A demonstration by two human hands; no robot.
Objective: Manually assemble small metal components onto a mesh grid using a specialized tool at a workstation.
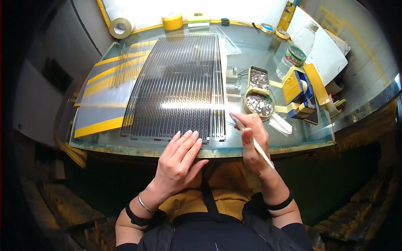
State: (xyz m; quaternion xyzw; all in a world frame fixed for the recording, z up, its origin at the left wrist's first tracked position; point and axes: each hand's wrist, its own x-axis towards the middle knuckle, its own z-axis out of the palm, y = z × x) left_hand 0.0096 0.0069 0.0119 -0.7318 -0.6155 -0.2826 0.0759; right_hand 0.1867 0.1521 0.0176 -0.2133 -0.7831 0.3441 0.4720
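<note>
A dark, finely striped film sheet (176,83) lies across the glass worktop (234,148), with a bright band of reflected light over its near half. My left hand (178,161) rests on its near edge, fingers stretched out and lying flat, thumb apart. Beside the sheet's near right corner, my right hand (255,140) grips a slim, white pen-like tool (264,155) between thumb and fingers. The tool's tip points up and left, near the sheet's right edge. Whether the tip touches anything, I cannot tell.
Right of the sheet stand a rectangular tin (258,78) and a rounded tin (258,103), both with speckled contents. Beyond them are a blue tape dispenser (302,85) and a clear bottle (302,38). Tape rolls (172,21) line the back; yellow-striped grey material (106,98) shows at left.
</note>
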